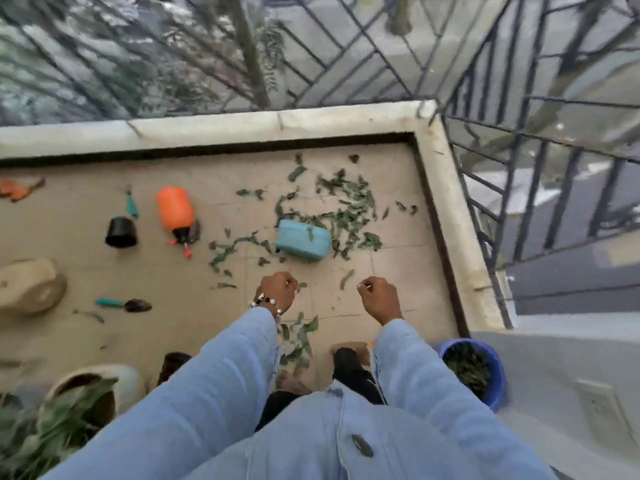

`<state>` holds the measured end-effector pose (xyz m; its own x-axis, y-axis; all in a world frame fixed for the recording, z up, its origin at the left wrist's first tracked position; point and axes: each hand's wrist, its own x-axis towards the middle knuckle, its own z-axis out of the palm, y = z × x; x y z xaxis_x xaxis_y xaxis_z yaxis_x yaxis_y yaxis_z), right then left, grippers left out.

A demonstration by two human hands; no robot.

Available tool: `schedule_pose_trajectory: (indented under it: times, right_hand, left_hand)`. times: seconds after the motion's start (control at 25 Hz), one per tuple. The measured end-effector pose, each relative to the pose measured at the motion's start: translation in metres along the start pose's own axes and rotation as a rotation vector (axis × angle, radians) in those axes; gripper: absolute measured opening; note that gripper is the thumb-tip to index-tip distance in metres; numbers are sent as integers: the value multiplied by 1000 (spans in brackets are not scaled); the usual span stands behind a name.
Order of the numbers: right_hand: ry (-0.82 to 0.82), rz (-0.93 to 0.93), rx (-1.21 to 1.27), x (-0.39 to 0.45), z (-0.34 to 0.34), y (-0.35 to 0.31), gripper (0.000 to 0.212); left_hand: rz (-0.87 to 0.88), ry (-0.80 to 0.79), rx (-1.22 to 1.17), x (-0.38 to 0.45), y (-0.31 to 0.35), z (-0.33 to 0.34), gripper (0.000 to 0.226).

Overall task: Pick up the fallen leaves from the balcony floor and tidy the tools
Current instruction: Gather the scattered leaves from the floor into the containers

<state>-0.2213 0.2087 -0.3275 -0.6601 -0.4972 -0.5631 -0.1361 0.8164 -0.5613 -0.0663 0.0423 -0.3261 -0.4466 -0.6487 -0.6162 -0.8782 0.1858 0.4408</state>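
Green fallen leaves (pixel 346 209) lie scattered over the tiled balcony floor (pixel 194 271), thickest behind and right of a small light-blue basket (pixel 303 239). More leaves (pixel 299 336) lie near my feet. My left hand (pixel 278 289), with a bead bracelet, hovers above the floor with its fingers curled in. My right hand (pixel 379 297) is held the same way to the right, fingers closed; nothing shows in either. An orange spray bottle (pixel 176 211) lies on its side. A teal-handled trowel (pixel 124 304) and another teal tool (pixel 131 206) lie on the floor.
A black pot (pixel 121 232) stands left of the sprayer. A blue bucket (pixel 497 375) holding leaves sits at my right. A beige pot (pixel 31 284) lies at left, a planted pot (pixel 86 386) at lower left, an orange object (pixel 15 190) far left. A raised ledge (pixel 446 202) and railing bound the balcony.
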Motion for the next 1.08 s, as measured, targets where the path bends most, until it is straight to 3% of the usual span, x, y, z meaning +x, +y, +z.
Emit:
schedule_pose_trajectory:
  times: [0.2,0.52,0.8,1.08]
  right_hand:
    - [-97,-226,-231,-32,89,-82,24]
    - [-272,-504,-478,-70,207,-198,24]
    - [-343,-581,-516,-34,284,-298,29]
    - [-408,-513,-552,21,353,-401,30]
  left_hand:
    - [-76,132,24,-48,-112,-57,24]
    - [-261,280,-69,-91,-232,-115,25]
    - [-316,311,-141,-40,-301,-185,24]
    - [-325,215,12,40,-357,-292,24]
